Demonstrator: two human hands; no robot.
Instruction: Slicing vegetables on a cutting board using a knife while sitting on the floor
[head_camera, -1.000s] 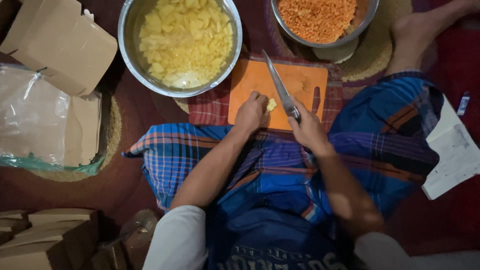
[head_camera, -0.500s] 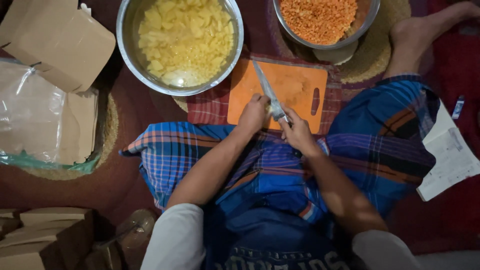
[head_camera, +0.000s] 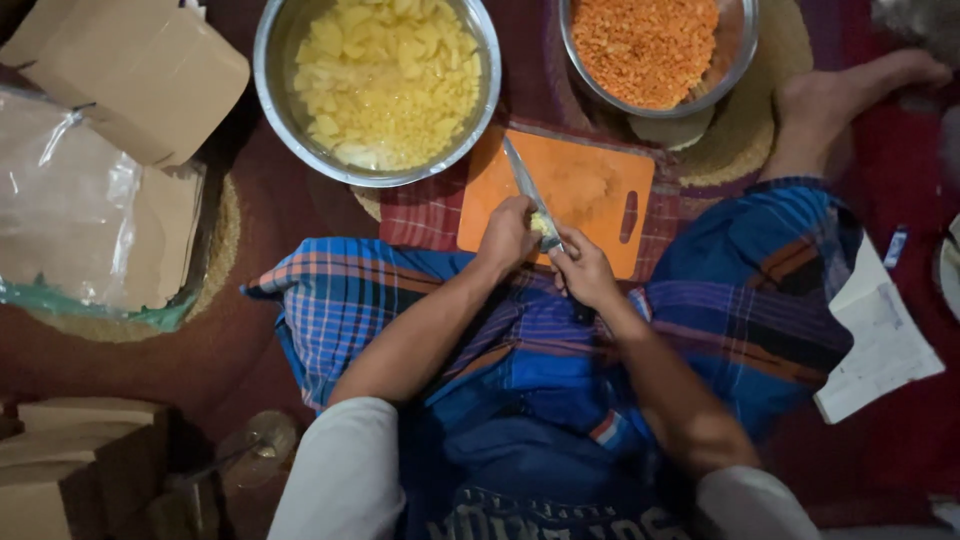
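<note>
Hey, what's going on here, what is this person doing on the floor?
A person sits cross-legged with an orange cutting board in front of their knees. The right hand grips a knife, its blade lying across the board, while the left hand pins a small pale yellow piece at the board's near edge. Beyond the board stand a steel bowl of yellow cut pieces in water and a second bowl of orange lentils.
</note>
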